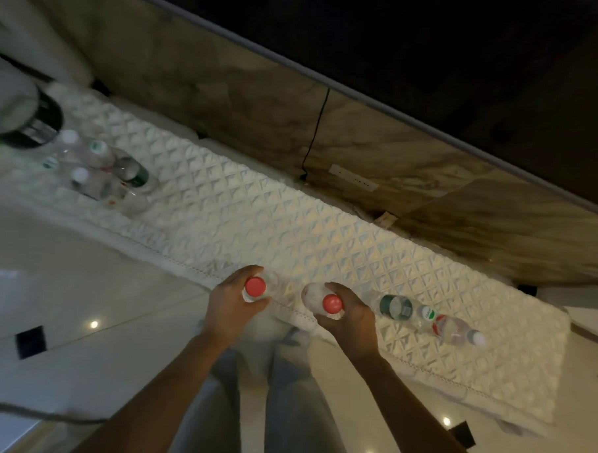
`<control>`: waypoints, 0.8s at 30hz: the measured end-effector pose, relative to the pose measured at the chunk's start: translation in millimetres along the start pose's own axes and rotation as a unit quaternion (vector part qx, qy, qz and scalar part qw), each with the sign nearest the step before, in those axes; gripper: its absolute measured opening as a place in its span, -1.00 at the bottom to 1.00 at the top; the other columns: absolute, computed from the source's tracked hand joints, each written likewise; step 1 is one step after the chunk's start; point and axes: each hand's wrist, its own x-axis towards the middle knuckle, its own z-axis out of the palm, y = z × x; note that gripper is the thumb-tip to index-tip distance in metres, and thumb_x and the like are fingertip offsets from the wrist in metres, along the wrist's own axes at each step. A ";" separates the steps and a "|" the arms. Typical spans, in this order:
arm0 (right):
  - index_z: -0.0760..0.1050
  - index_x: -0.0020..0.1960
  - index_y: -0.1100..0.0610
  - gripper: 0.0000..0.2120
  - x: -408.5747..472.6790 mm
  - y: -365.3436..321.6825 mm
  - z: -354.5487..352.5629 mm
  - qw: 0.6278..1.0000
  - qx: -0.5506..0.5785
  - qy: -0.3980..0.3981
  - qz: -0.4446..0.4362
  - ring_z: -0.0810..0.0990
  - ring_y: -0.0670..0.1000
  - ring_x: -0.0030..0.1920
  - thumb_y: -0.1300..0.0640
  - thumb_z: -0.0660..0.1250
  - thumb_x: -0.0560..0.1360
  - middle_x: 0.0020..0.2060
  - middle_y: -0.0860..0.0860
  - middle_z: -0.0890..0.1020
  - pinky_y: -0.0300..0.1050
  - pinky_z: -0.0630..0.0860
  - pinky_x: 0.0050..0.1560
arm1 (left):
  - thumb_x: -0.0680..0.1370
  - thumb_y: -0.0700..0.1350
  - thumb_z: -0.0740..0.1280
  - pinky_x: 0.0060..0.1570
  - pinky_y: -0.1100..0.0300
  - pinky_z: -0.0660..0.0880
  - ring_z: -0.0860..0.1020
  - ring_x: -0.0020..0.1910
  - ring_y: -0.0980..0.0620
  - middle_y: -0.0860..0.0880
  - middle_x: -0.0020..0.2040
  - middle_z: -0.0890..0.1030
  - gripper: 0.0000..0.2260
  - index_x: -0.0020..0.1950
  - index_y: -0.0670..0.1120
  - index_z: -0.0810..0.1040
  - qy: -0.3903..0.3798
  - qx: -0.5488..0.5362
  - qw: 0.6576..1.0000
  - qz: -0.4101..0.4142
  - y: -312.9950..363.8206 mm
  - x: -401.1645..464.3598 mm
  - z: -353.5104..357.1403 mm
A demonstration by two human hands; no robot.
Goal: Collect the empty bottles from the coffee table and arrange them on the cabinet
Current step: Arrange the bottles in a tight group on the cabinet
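— How far along are you?

— Partway, I'd judge. My left hand point(234, 300) is wrapped around one red-capped bottle point(256, 287) and my right hand point(350, 316) around another point(325, 301), both upright at the near edge of the cabinet point(257, 217), on its quilted cover. Whether their bases touch down yet, I can't tell.

— And the rest?

— Two more bottles point(424, 317) are just beside my right hand along the same edge, toward the right end. A cluster point(98, 169) stands at the far left end, next to a dark jar point(24, 118). The coffee table isn't in view, so I can't say what's left there.

— Any brands?

— One has a green label, one a red, but the print is too blurred to read.
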 end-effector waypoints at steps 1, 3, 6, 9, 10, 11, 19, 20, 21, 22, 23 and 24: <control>0.52 0.19 0.01 -0.47 -0.9 -11.5 5.1 1.000 0.001 -0.001 -0.001 0.59 -0.11 0.01 0.00 0.55 0.25 0.08 -0.07 0.64 -0.32 0.42 0.02 | 0.21 -0.18 0.61 0.04 0.49 0.31 0.55 0.00 0.11 -0.02 0.06 0.65 -0.50 0.12 -0.08 0.59 0.003 0.000 1.000 -0.001 -3.6 -0.7 -11.6; 0.51 0.19 -0.01 -0.48 -2.5 -35.5 17.2 1.000 -0.003 0.000 -0.001 0.59 -0.09 0.04 0.01 0.54 0.26 0.10 -0.09 0.63 -0.35 0.40 0.01 | 0.20 -0.17 0.61 0.05 0.42 0.34 0.58 0.01 0.06 -0.02 0.05 0.65 -0.50 0.11 -0.08 0.60 0.003 0.004 1.000 0.005 -12.8 -0.2 -35.6; 0.51 0.19 -0.02 -0.47 -5.9 -72.9 39.3 1.000 0.001 0.010 0.010 0.59 -0.10 0.05 0.03 0.55 0.25 0.10 -0.11 0.62 -0.38 0.37 0.01 | 0.22 -0.13 0.60 0.07 0.36 0.38 0.58 0.02 0.08 0.01 0.06 0.65 -0.50 0.13 -0.06 0.59 -0.002 0.008 1.000 0.014 -32.7 2.9 -75.5; 0.51 0.19 -0.02 -0.47 -10.3 -113.0 63.5 0.999 0.006 0.036 0.024 0.59 -0.09 0.04 0.03 0.55 0.24 0.09 -0.10 0.63 -0.38 0.36 0.01 | 0.23 -0.10 0.60 0.08 0.36 0.39 0.56 0.03 0.12 0.04 0.09 0.64 -0.50 0.15 -0.03 0.58 -0.022 0.005 0.999 0.027 -53.9 8.8 -118.5; 0.51 0.19 -0.02 -0.47 -11.0 -125.6 71.6 0.999 0.004 0.044 0.027 0.59 -0.09 0.04 0.03 0.55 0.25 0.09 -0.09 0.63 -0.37 0.37 0.02 | 0.23 -0.09 0.59 0.08 0.34 0.39 0.56 0.04 0.11 0.04 0.09 0.63 -0.50 0.15 -0.02 0.57 -0.033 0.006 0.999 0.035 -59.7 11.9 -132.2; 0.51 0.19 -0.02 -0.47 -10.8 -137.9 79.5 0.998 0.002 0.049 0.028 0.58 -0.08 0.05 0.02 0.55 0.26 0.10 -0.09 0.63 -0.35 0.37 0.03 | 0.23 -0.09 0.59 0.07 0.33 0.39 0.57 0.03 0.10 0.04 0.09 0.63 -0.50 0.14 -0.02 0.57 -0.041 0.009 0.998 0.045 -65.3 14.9 -145.4; 0.52 0.21 0.02 -0.46 0.4 -215.6 120.9 0.997 0.009 0.066 0.028 0.60 0.00 0.06 0.08 0.55 0.26 0.10 -0.03 0.64 -0.19 0.47 0.08 | 0.26 -0.13 0.57 0.07 0.31 0.39 0.57 0.08 0.05 0.04 0.11 0.63 -0.52 0.15 -0.03 0.58 -0.053 0.023 0.995 0.080 -93.7 43.1 -226.9; 0.52 0.21 0.02 -0.46 3.2 -222.3 123.6 0.997 0.009 0.066 0.026 0.60 0.00 0.07 0.08 0.56 0.25 0.10 -0.03 0.64 -0.21 0.46 0.08 | 0.26 -0.12 0.57 0.07 0.30 0.39 0.57 0.08 0.05 0.04 0.11 0.63 -0.52 0.15 -0.03 0.58 -0.051 0.023 0.995 0.082 -95.9 46.8 -234.7; 0.52 0.21 0.01 -0.45 6.1 -228.0 126.1 0.998 0.009 0.065 0.024 0.60 -0.01 0.07 0.08 0.56 0.25 0.10 -0.04 0.63 -0.24 0.45 0.06 | 0.26 -0.12 0.58 0.08 0.28 0.40 0.57 0.07 0.05 0.04 0.11 0.63 -0.52 0.15 -0.03 0.58 -0.050 0.021 0.995 0.083 -98.2 50.4 -241.4; 0.52 0.20 0.01 -0.45 9.4 -233.5 128.2 0.998 0.009 0.063 0.024 0.60 -0.03 0.07 0.08 0.57 0.24 0.11 -0.05 0.63 -0.27 0.43 0.05 | 0.25 -0.12 0.58 0.08 0.27 0.41 0.57 0.07 0.04 0.04 0.11 0.63 -0.52 0.14 -0.03 0.58 -0.049 0.019 0.995 0.084 -100.5 54.3 -247.2; 0.52 0.20 0.00 -0.44 13.4 -238.8 129.6 0.998 0.009 0.061 0.025 0.59 -0.05 0.07 0.07 0.57 0.24 0.11 -0.06 0.63 -0.29 0.42 0.05 | 0.25 -0.12 0.58 0.08 0.25 0.42 0.58 0.07 0.03 0.03 0.10 0.63 -0.52 0.14 -0.04 0.58 -0.048 0.019 0.995 0.084 -102.8 58.9 -252.4; 0.52 0.20 -0.01 -0.44 18.0 -243.8 130.8 0.998 0.009 0.060 0.024 0.59 -0.06 0.07 0.06 0.57 0.23 0.11 -0.08 0.63 -0.31 0.41 0.05 | 0.24 -0.12 0.59 0.09 0.24 0.43 0.58 0.07 0.02 0.03 0.10 0.63 -0.52 0.13 -0.04 0.58 -0.045 0.023 0.995 0.083 -104.7 63.6 -257.0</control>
